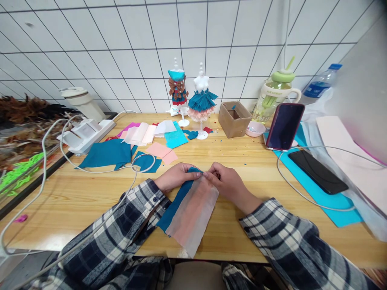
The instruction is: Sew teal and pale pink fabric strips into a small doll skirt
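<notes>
Layered fabric strips, a teal one [175, 207] and a sheer pale pink one [196, 213], hang down toward the table's front edge. My left hand [178, 176] pinches their top end between thumb and fingers. Close beside it, my right hand [228, 183] has its fingers closed on the top right corner of the pale pink fabric. The two thumbs nearly meet. Behind the hands stand two small white dress forms, one with a teal and pink frilled skirt [202, 102], the other in a brown and teal dress [177, 88].
Teal [107, 154] and pink [161, 151] fabric pieces lie at the back left, near a white power strip [90, 137] and its cable. A cardboard box [234, 119] stands at the back. On the right are an upright phone [284, 127], a black phone [317, 171] and a cup [275, 96].
</notes>
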